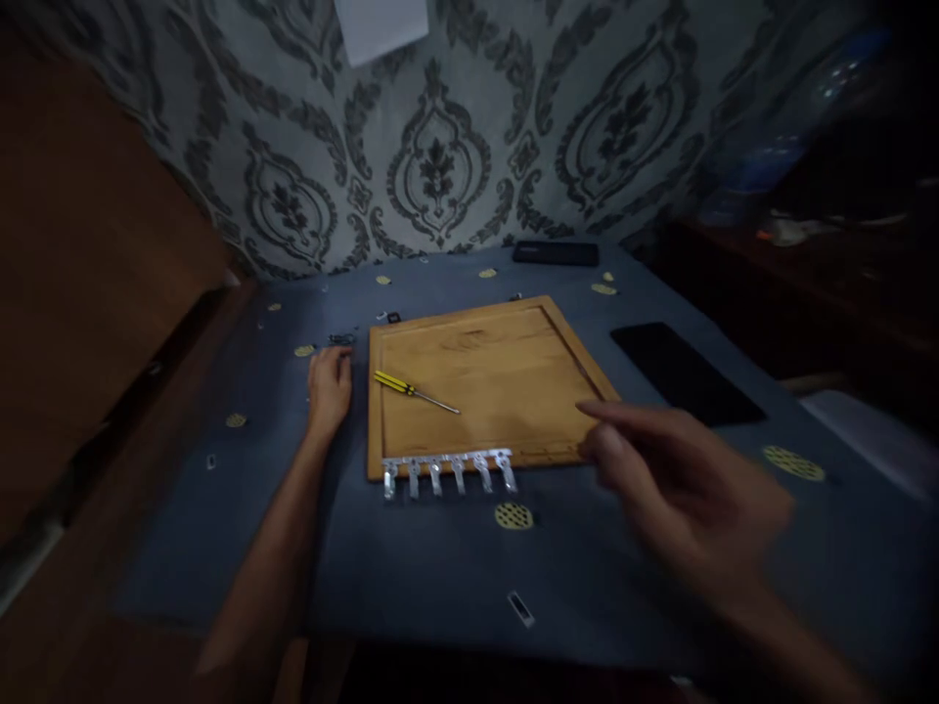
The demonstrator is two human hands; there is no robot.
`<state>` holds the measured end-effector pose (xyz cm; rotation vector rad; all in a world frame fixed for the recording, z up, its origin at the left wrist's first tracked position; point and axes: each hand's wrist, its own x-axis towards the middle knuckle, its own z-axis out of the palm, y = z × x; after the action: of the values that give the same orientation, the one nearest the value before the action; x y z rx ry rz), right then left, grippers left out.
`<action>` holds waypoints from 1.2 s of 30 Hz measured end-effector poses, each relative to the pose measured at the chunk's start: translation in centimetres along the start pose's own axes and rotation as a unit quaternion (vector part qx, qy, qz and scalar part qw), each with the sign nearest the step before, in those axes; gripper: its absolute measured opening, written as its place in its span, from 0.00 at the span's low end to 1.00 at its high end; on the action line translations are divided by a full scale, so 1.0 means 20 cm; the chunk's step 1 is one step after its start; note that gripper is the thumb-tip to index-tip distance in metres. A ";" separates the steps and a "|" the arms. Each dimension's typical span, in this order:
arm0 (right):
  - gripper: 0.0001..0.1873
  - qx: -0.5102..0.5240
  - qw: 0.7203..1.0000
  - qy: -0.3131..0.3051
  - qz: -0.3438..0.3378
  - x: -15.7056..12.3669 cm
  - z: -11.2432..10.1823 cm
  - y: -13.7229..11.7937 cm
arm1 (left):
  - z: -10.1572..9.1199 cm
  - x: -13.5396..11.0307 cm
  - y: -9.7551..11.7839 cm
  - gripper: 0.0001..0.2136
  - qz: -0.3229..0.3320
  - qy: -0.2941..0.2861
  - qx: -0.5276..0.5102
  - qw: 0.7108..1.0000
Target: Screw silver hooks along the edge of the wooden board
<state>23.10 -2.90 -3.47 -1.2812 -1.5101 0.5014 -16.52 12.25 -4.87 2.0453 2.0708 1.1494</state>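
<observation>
A framed wooden board [499, 357] lies flat on the cloth-covered table. On it rests a yellow-and-black screwdriver [415, 391], its shaft pointing right. Along the board's near edge runs a silver metal strip with several hanging tabs [447, 471]. My left hand [330, 386] rests on the cloth left of the board, fingers forward beside a small cluster of dark pieces [341, 339] too small to name. Over the board's near right corner is my right hand [682, 479], index finger stretched out and thumb apart from it, with nothing visible between them.
A black flat rectangular object [686, 374] lies right of the board. Near the patterned wall sits a dark phone-like slab [556, 253]. A small black piece [394, 318] is behind the board's far left corner. A plastic bottle [770, 161] stands at the right, on dark furniture.
</observation>
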 end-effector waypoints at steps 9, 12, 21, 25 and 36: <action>0.21 0.068 0.994 -0.014 0.088 0.46 0.21 -0.01 | -0.04 0.01 -0.22 0.16 -0.083 0.038 0.093 0.991; 0.17 0.023 0.998 -0.030 0.055 0.42 0.18 0.04 | -0.02 0.00 -0.19 0.16 -0.082 0.018 0.110 0.990; 0.17 -0.061 0.995 -0.056 -0.060 0.38 0.21 0.10 | -0.02 0.02 -0.13 0.16 -0.088 -0.012 0.139 0.986; 0.17 -0.064 0.994 -0.055 -0.067 0.38 0.21 0.10 | -0.04 0.08 -0.13 0.16 -0.078 -0.008 0.133 0.988; 0.18 -0.074 0.991 -0.070 -0.083 0.39 0.22 0.10 | -0.05 0.13 -0.17 0.16 -0.090 -0.015 0.132 0.987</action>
<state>20.98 5.97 -3.40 -1.2405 -1.7815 0.3836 -20.31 14.40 -4.69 1.9044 2.4476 0.8523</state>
